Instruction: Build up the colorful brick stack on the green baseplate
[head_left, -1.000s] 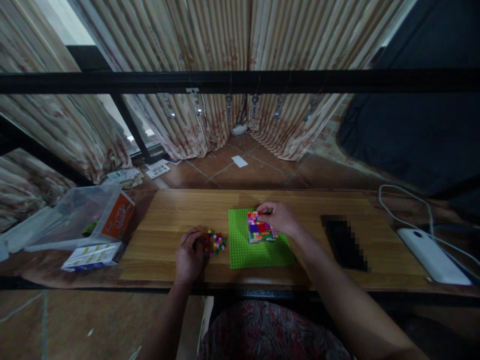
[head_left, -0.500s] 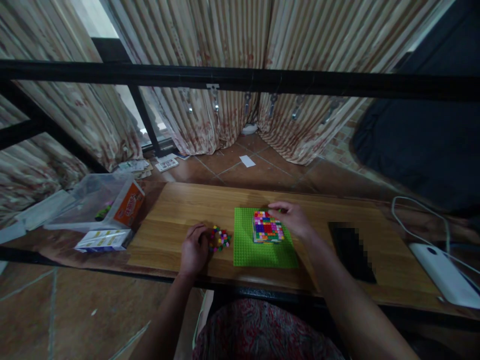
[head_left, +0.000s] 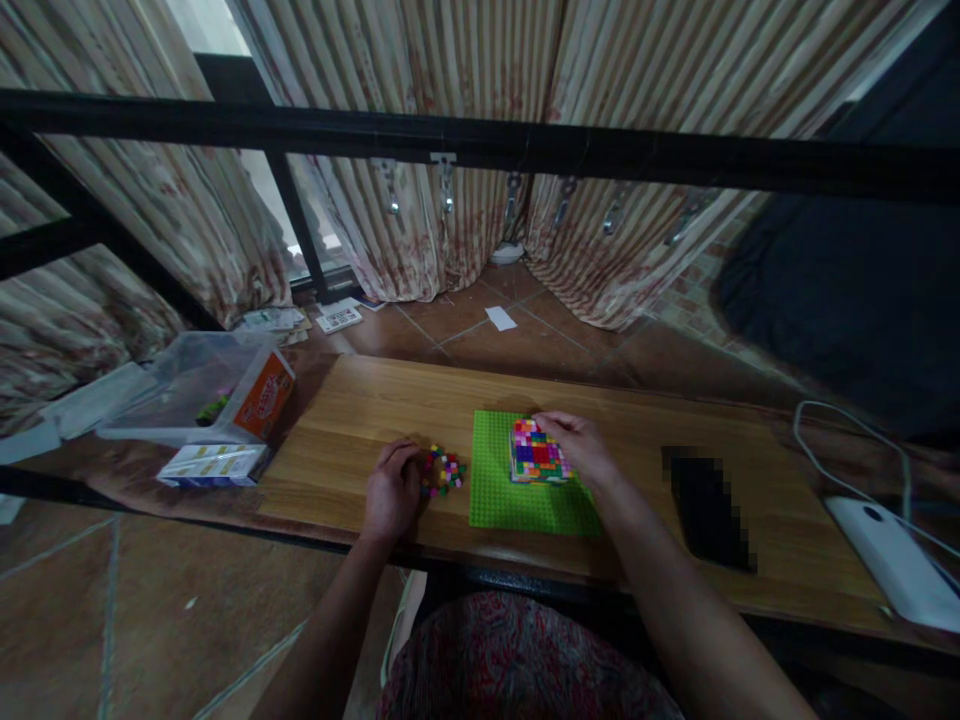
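Brick block [head_left: 534,458] leaves baseplate [head_left: 495,508] open near front edge.

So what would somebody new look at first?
Probably the bright green plate on the table, with a colorful brick stack on it and the right hand at its upper right side. Next, the loose bricks left of the plate, beside the left hand. Then the orange label on the clear box at the left.

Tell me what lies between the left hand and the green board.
Small colourful bricks lie on the wooden table between the left hand and the green board, as the head view shows.
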